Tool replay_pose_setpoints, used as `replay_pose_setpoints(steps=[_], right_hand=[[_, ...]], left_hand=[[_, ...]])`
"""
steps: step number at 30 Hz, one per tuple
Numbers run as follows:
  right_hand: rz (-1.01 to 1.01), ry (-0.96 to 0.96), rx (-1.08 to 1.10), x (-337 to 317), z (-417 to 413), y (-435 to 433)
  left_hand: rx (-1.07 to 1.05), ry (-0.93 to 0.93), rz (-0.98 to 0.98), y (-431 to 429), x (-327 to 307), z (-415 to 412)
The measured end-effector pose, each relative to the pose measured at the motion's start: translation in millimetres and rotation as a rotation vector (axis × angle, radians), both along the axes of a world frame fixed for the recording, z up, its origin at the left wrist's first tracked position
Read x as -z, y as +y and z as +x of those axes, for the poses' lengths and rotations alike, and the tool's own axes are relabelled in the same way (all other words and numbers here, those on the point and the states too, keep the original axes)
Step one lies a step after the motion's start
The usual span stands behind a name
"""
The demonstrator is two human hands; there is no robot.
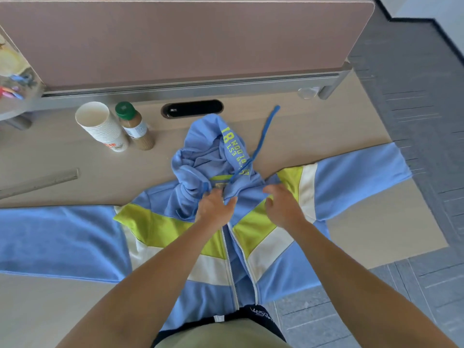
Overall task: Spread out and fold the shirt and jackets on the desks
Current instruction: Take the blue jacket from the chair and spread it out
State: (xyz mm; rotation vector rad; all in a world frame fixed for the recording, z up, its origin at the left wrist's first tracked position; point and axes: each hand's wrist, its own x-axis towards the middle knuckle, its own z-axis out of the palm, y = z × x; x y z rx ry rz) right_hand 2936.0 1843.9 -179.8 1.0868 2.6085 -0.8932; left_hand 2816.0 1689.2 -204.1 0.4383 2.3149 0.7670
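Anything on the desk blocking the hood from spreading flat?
Nothing visible. The blue zip jacket's crumpled hood has bare wooden desk around it; the white paper cups and green-capped bottle stand apart, left.

— Far side?
— Pinkish-brown partition (175,41), standing along the far edge of a pale wood desk (326,126). Grey metal rail (190,84) beneath, dark oval cable slot (192,108) just nearer.
— To the right?
— Grey carpet-tile floor (414,121). Black skirting (411,20) under a white wall (426,6), far right. Soft, even light.
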Motion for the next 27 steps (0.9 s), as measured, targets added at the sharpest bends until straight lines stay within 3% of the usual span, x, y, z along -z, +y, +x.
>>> replay_pose_setpoints(steps=[2,6,10,12,16,19,24,27], right_hand=[[0.111,-0.034,-0.055,-3.7,-2.3,25.7],[0.188,-0.324,-0.193,-5.7,5.8,59.8],[0.092,-0.412,-0.183,8.5,32.6,70.2],[0.038,-0.352,-0.156,16.3,41.8,72.5],[-0.003,-0.268,-0.119,26.9,56.9,74.2],[0.0,-0.209,-0.092,32.7,64.0,77.2],[0.082,-0.303,-0.029,37.2,66.6,90.7],[0.153,-0.329,-0.031,44.4,72.7,105.3]], left_hand=[[-0.012,0.113,0.076,17.5,-1.9,-6.9],[0.263,0.302,0.009,59.5,-3.3,-30.3],[0.463,0.176,-0.167,91.2,9.8,-44.1],[0.417,0.123,-0.122,101.3,5.1,-48.4],[0.02,0.208,0.168,116.6,-21.6,-73.9],[-0.047,0.303,0.28,124.3,-32.7,-95.3],[-0.145,0.101,0.2,123.8,-16.3,-104.6],[-0.124,0.123,0.11,115.6,-11.0,-77.8]])
